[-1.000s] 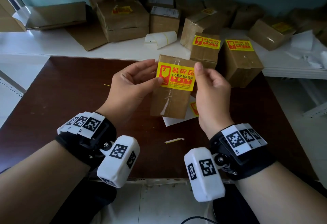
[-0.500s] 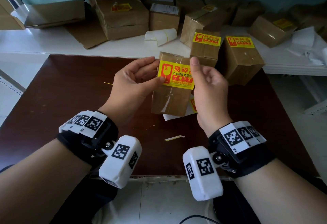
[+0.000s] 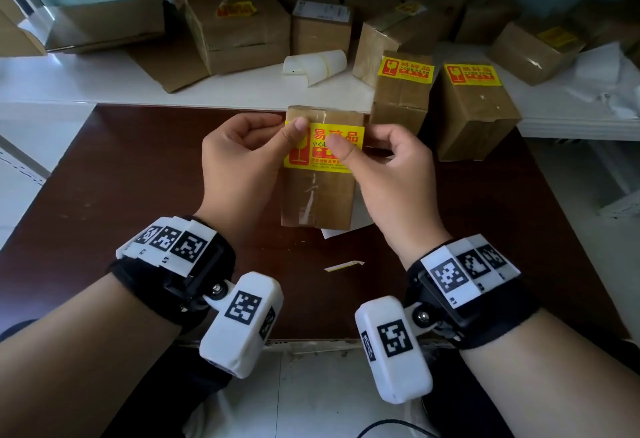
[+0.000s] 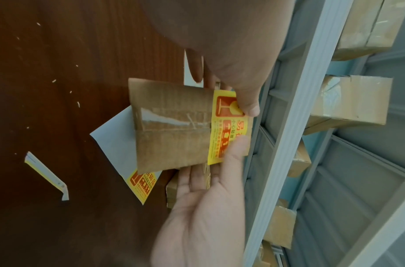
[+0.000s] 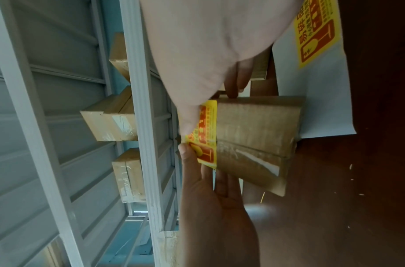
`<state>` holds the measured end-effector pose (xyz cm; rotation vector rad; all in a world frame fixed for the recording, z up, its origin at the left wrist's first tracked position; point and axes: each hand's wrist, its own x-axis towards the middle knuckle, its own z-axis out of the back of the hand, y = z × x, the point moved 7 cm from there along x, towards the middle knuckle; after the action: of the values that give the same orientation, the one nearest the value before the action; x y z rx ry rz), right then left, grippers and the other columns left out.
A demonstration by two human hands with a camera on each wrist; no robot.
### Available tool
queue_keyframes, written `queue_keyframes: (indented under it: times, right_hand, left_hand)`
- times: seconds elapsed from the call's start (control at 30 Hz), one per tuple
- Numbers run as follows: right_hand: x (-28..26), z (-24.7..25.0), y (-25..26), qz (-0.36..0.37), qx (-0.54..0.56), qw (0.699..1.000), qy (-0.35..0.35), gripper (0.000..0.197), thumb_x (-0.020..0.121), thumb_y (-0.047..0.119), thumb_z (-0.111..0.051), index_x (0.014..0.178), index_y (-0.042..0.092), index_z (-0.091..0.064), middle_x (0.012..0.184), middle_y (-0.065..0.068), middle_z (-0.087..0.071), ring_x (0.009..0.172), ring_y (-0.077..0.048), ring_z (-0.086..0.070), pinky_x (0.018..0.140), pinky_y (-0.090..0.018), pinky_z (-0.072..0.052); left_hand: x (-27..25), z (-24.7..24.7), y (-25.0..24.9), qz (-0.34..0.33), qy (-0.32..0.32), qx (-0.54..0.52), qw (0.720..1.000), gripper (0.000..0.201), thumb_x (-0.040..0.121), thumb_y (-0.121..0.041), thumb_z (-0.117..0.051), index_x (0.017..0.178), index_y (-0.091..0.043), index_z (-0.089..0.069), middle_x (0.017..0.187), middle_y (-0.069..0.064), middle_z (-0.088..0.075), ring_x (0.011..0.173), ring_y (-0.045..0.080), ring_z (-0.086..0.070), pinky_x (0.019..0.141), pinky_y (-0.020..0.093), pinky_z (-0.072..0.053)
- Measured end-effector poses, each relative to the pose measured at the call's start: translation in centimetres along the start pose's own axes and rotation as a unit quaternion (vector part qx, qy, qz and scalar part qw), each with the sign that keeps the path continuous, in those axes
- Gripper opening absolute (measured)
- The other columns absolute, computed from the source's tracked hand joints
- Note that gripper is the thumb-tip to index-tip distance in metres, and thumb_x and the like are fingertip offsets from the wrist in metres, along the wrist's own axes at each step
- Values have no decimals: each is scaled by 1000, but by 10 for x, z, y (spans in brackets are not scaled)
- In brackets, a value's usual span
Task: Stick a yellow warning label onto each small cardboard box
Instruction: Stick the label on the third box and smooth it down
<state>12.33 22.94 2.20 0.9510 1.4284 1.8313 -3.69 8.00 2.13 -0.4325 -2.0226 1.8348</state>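
A small cardboard box [image 3: 317, 192] stands upright above the dark table, held between both hands. A yellow warning label [image 3: 322, 164] lies across its upper front. My left hand [image 3: 280, 136] grips the box's left side, with its thumb on the label's left end and its fingers behind. My right hand [image 3: 349, 150] grips the right side, thumb pressed on the label's middle. In the left wrist view the box [image 4: 172, 126] and label [image 4: 229, 126] show both thumbs on the yellow. The right wrist view shows the same box [image 5: 254, 137] and label [image 5: 206, 130].
Two labelled boxes [image 3: 401, 98] [image 3: 474, 115] stand at the table's far edge. A white label sheet [image 5: 322, 101] with a yellow label [image 5: 316, 32] lies under the held box. A paper scrap [image 3: 343, 266] lies nearer me. Several boxes and a curled backing roll [image 3: 315, 63] crowd the white shelf [image 3: 86, 81].
Both thumbs have moved onto the label's face, where before the right fingertip touched its right edge. The box has straightened from a tilt to upright.
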Motion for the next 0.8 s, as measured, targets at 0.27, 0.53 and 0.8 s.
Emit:
queue_keyframes:
  times: [0.27,0.53,0.8]
  right_hand:
    - [6,2,-5,-21,-8,1000,14,31,111,45,-62,115,21,-81,107,7,-83,105,-6,-77,98,-39,-63]
    - [10,-9,-13,-46,-23,997,61,38,109,24,-61,146,23,-71,133,12,-76,127,-5,-69,114,-41,-56]
    - [2,-13,-15,-38,-5,998,59,42,92,29,-87,132,23,-78,119,9,-82,113,-6,-77,102,-43,-64]
  left_hand:
    - [4,1,3,6,6,23,1000,31,103,-35,-77,113,-6,-80,99,8,-85,93,14,-80,88,41,-68]
    - [7,-7,9,-3,75,55,996,27,106,-9,-70,134,-8,-74,121,2,-82,115,13,-79,102,36,-64]
    - [-2,-10,7,-13,78,63,995,48,90,-16,-90,134,-7,-74,122,3,-83,112,13,-80,101,34,-64]
